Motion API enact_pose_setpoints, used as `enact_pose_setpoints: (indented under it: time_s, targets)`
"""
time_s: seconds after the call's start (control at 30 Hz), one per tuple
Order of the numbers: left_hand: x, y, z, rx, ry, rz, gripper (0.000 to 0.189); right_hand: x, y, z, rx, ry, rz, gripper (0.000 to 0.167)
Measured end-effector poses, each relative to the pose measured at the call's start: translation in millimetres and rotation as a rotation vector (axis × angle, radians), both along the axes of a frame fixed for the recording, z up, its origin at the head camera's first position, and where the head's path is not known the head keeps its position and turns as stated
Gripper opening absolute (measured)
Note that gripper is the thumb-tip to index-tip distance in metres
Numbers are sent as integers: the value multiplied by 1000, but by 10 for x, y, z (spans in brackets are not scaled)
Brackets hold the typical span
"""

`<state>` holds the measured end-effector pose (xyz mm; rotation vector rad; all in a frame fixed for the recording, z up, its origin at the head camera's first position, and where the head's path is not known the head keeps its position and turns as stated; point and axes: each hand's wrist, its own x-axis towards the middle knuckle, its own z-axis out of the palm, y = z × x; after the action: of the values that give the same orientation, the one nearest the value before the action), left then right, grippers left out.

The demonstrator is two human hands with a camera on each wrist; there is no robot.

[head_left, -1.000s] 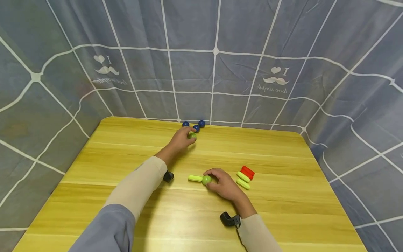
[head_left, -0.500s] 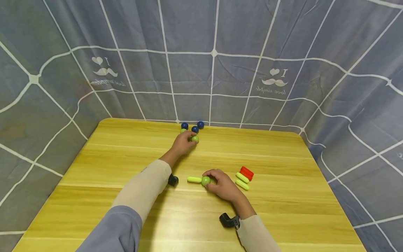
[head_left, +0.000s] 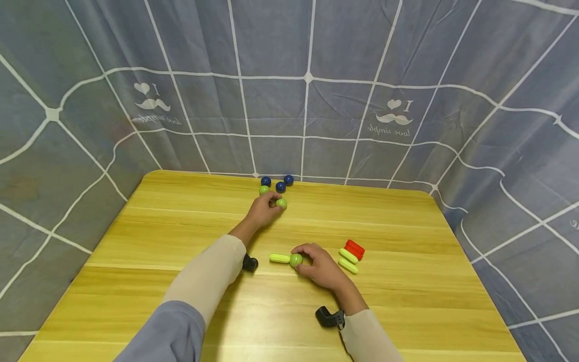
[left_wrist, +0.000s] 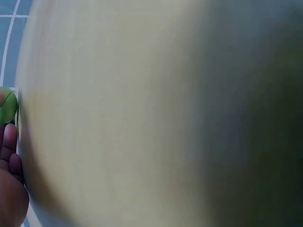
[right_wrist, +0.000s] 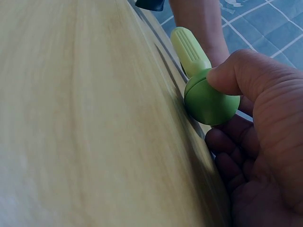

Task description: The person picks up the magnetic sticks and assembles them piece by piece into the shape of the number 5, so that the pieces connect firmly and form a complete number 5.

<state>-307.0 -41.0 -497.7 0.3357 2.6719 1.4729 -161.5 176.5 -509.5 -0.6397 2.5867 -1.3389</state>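
R hand (head_left: 316, 264) pinches shiny green plastic ball (head_left: 296, 260) touching lime plastic stick (head_left: 279, 258); L hand (head_left: 263, 210) pinches 2nd ball (head_left: 282, 203) beyond it. Loosen & they'd prob. roll.

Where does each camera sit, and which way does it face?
Head: on the head, facing forward and down at the table; left hand, right hand and both sleeves show.
Left wrist: on that wrist, facing the table, blurred; left hand and one green ball show at the left edge.
Right wrist: on that wrist, facing another green ball and a yellow stick; right hand and left forearm show.
Shared: head and right wrist both show that ball and stick.
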Motion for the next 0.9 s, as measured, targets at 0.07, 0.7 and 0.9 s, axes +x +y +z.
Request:
enact_pose_setpoints:
  time_s: [0.07, 0.7, 0.9]
  targets:
    - [30, -20, -14, 30, -11, 1, 35, 8, -1, 1, 2, -1, 1, 31]
    - [334, -346, -61, 189, -59, -36, 37, 9, -2, -12, -11, -2, 1, 31]
    - [451, -420, -66, 181, -106, -84, 39, 6, -3, 5, -15, -10, -2, 31]
